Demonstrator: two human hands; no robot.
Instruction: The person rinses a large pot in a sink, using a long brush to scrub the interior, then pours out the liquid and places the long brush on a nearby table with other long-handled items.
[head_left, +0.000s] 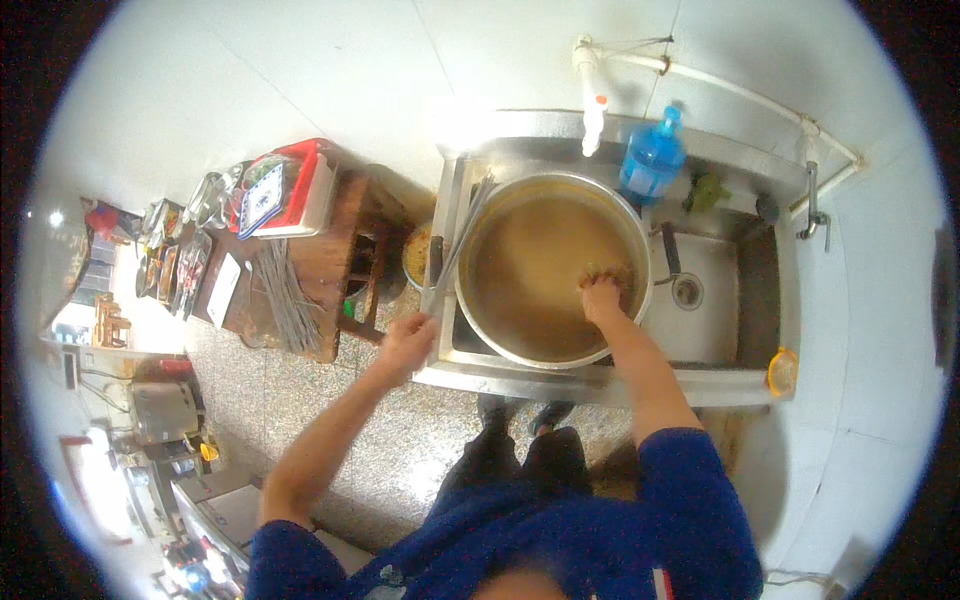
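Note:
A large round metal pot (463, 300) of cloudy brownish liquid stands on a stainless-steel sink unit. My right hand (602, 298) reaches into its right side, fingers curled at the liquid's surface. Whether those fingers hold anything is hidden. My left hand (409, 341) is closed around the near end of a bundle of thin grey skewers (459, 251). The bundle slants up along the pot's left rim, over the steel edge.
On the left, a wooden table (330, 259) bears more skewers (285, 300), a red basket (304, 187) and a white board (223, 289). A blue plastic bottle (651, 161) stands behind the pot. To the right are a sink basin (709, 322) and a yellow strainer (782, 373).

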